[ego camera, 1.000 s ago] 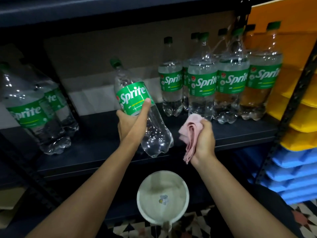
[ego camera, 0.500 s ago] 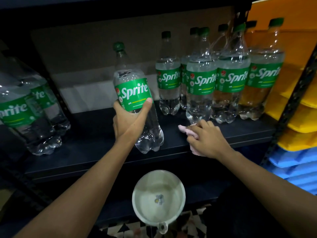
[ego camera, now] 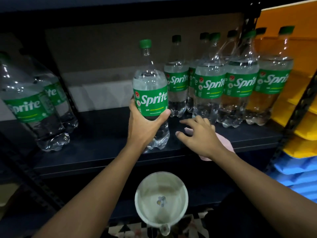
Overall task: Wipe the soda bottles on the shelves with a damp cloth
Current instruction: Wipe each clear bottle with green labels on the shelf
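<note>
My left hand (ego camera: 144, 129) grips a clear Sprite bottle (ego camera: 151, 93) with a green label and cap, upright, its base at the dark shelf (ego camera: 103, 134). To its right stands a row of several Sprite bottles (ego camera: 211, 86). My right hand (ego camera: 200, 136) hovers with fingers spread just above the shelf, beside the held bottle. The pink cloth (ego camera: 224, 143) lies on the shelf edge under that hand; whether the palm touches it is hidden.
Two more Sprite bottles (ego camera: 32, 107) stand at the shelf's left. A white jug (ego camera: 161, 201) holding water sits below the shelf, between my arms. Yellow and blue stacked packs (ego camera: 301, 134) fill the right side beyond a metal upright (ego camera: 298, 117).
My left hand moved the bottle to the right and stood it upright beside the row. My right hand put the cloth down on the shelf and opened its fingers.
</note>
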{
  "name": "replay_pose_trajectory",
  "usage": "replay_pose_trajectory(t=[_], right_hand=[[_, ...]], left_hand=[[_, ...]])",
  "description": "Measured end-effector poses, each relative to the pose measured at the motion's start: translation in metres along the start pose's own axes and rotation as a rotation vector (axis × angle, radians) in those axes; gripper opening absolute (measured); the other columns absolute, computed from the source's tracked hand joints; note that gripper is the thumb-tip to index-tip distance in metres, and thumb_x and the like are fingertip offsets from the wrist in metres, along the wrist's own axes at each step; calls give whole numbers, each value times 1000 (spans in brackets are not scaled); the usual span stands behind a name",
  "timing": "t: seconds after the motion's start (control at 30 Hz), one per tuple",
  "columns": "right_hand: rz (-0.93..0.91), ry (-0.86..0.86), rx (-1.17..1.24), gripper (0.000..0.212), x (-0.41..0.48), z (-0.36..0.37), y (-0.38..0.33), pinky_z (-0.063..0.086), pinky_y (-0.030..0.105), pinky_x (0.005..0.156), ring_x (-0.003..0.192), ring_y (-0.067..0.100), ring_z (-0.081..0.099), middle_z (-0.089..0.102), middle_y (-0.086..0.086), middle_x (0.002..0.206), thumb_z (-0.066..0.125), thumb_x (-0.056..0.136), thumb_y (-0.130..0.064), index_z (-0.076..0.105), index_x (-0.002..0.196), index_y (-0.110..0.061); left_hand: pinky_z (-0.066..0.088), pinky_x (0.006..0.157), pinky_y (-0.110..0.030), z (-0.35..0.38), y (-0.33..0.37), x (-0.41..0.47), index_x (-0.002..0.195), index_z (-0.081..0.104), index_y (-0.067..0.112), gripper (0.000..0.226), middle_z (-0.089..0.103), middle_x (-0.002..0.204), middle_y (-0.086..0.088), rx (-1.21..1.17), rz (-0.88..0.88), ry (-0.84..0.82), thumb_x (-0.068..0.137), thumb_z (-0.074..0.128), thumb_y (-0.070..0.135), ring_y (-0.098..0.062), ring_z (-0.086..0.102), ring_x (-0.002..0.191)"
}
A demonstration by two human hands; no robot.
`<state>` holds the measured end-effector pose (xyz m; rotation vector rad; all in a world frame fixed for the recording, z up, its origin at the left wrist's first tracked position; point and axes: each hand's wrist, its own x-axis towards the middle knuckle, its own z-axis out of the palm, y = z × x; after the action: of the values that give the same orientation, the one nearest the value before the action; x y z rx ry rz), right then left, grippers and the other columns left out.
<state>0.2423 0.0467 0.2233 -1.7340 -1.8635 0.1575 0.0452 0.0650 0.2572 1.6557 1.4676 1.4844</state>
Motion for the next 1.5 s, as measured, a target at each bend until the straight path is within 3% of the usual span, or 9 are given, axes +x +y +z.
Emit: replay_pose_trajectory(t=[0.1,0.17,0.33,0.43,0.67,0.8,0.97,1.27,1.5], right_hand=[[-16,-29,143,78,7,4,-13,41,47,110,128,21,41,52,-7,127,42,72,-78,59,137,-38],[-21,-37,175,81,12,8,-18,41,48,110,128,21,42,53,-5,127,43,70,-78,59,137,-36],[-56,-137,88,84,16,15,-23,36,50,111,133,24,42,54,-3,138,45,70,-85,57,139,-38],[-16,-161,94,92,20,17,-19,36,51,112,132,24,44,57,-4,135,38,63,-93,60,136,-40],[122,-64,270,67,30,32,-10,50,41,99,111,22,62,66,-3,110,63,84,-70,62,138,-30],[195,36,335,59,32,39,-6,49,40,101,114,24,60,62,3,119,66,90,-56,60,139,-24],[269,133,373,55,31,44,1,49,43,101,116,26,60,51,3,135,64,94,-46,57,140,-16],[317,253,414,49,27,42,-1,52,46,88,100,24,63,45,1,135,67,95,-38,51,136,-14],[222,266,297,38,17,33,-5,48,46,93,107,27,58,50,2,124,67,93,-39,60,122,-15]], left_hand=[[42,117,-33,-14,-11,-3,166,13,27,139,39,162,5,8,-31,-80,58,87,72,-10,47,143],[47,116,-38,-25,-26,-11,163,25,24,135,40,160,4,56,-65,-106,54,85,75,-11,52,138],[56,81,-16,-38,-59,-26,135,61,24,70,67,126,10,110,-120,-168,76,94,43,-3,71,100],[53,73,-8,-35,-61,-21,122,65,31,45,69,110,24,100,-118,-224,85,88,39,9,71,88],[58,99,-36,-2,-59,3,120,55,25,41,64,129,7,124,-146,-293,92,80,42,-6,73,99],[49,97,-25,23,-54,13,112,53,30,36,61,119,13,156,-138,-284,92,79,42,-6,65,110],[41,90,-21,51,-48,17,125,57,21,45,59,120,13,133,-161,-270,93,79,42,-2,56,108],[39,93,-22,76,-46,22,129,56,20,46,62,137,6,116,-157,-279,95,76,43,-3,53,117],[38,94,-22,78,-49,23,132,56,19,50,62,141,4,119,-160,-274,94,77,44,-4,53,121]])
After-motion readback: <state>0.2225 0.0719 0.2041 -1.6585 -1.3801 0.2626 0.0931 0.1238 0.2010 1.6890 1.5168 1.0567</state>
